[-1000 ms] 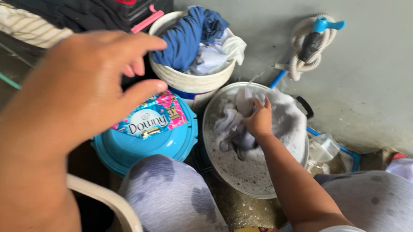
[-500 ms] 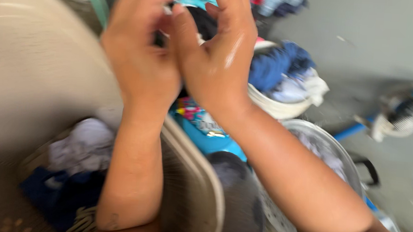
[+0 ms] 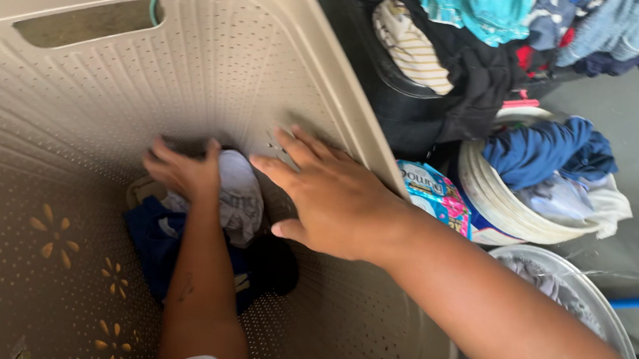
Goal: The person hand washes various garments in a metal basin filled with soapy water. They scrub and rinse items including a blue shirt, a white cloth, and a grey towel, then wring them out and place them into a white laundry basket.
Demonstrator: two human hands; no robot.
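A tall beige plastic laundry basket (image 3: 115, 98) fills the left of the head view. My left hand (image 3: 181, 170) reaches deep into it and grips a white-grey garment (image 3: 242, 196) lying on dark blue clothes (image 3: 148, 244) at the bottom. A black piece (image 3: 277, 268) lies beside them. My right hand (image 3: 333, 197) rests flat on the basket's inner wall near its rim, fingers spread, holding nothing.
Right of the basket stands a white bucket (image 3: 492, 203) holding a blue cloth (image 3: 542, 152). A bright blue printed packet (image 3: 435, 193) lies beside it, with a metal basin (image 3: 601, 312) of grey cloth below. A black tub (image 3: 407, 107) heaped with clothes is behind.
The view has swung left onto the basket. My hands, raised together before, have parted: the left went down and took the white garment, the right settled on the basket wall.
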